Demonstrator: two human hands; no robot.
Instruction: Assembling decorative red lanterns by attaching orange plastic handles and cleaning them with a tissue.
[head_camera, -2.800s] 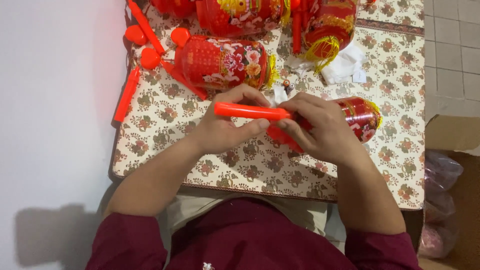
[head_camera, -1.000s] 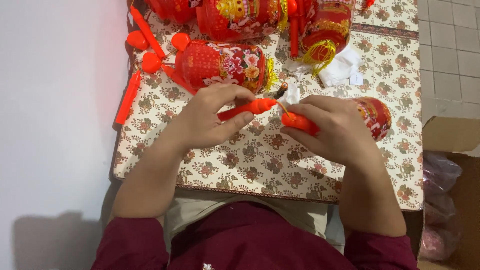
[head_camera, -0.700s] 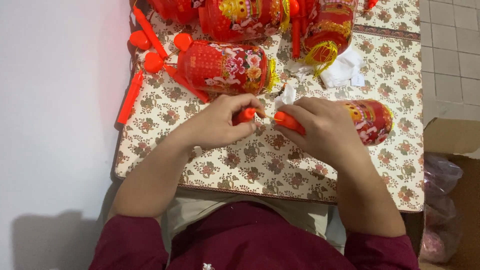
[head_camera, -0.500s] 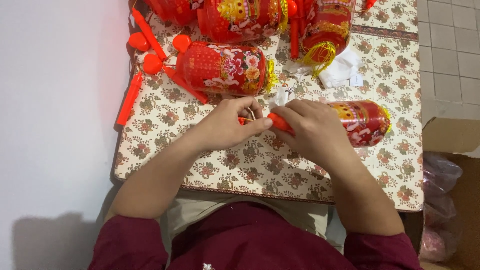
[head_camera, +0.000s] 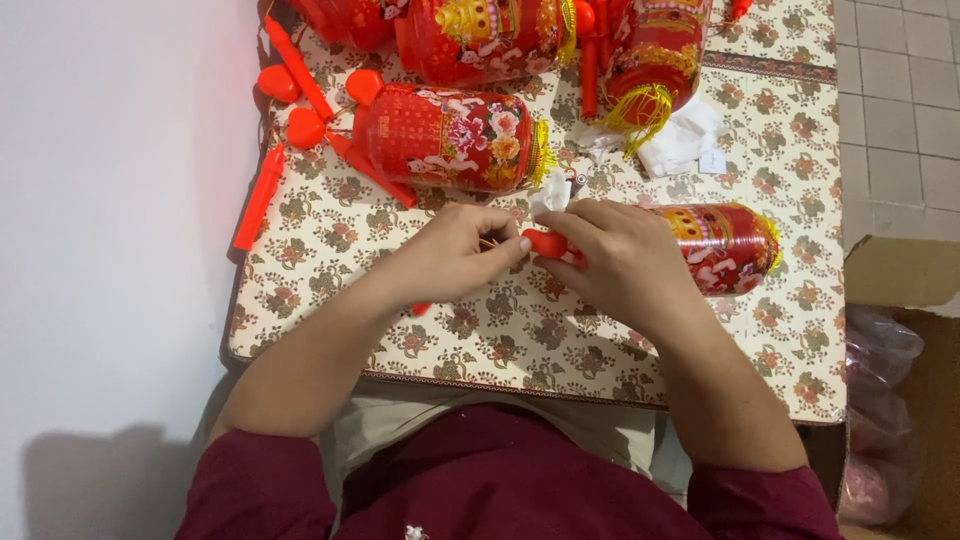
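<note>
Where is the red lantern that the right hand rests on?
In the head view, that red lantern lies on its side on the flowered tablecloth, right of centre, partly under the right hand, near the table's right edge.

Both hands meet over the middle of the bench, the left hand and right hand touching a short stick between them. A lantern lies just right of the right hand; another lantern lies behind the hands, with more lanterns along the far edge. Heart-shaped pieces and a loose rod lie far left, crumpled tissue far right, and a cardboard box sits off the bench's right side.
</note>
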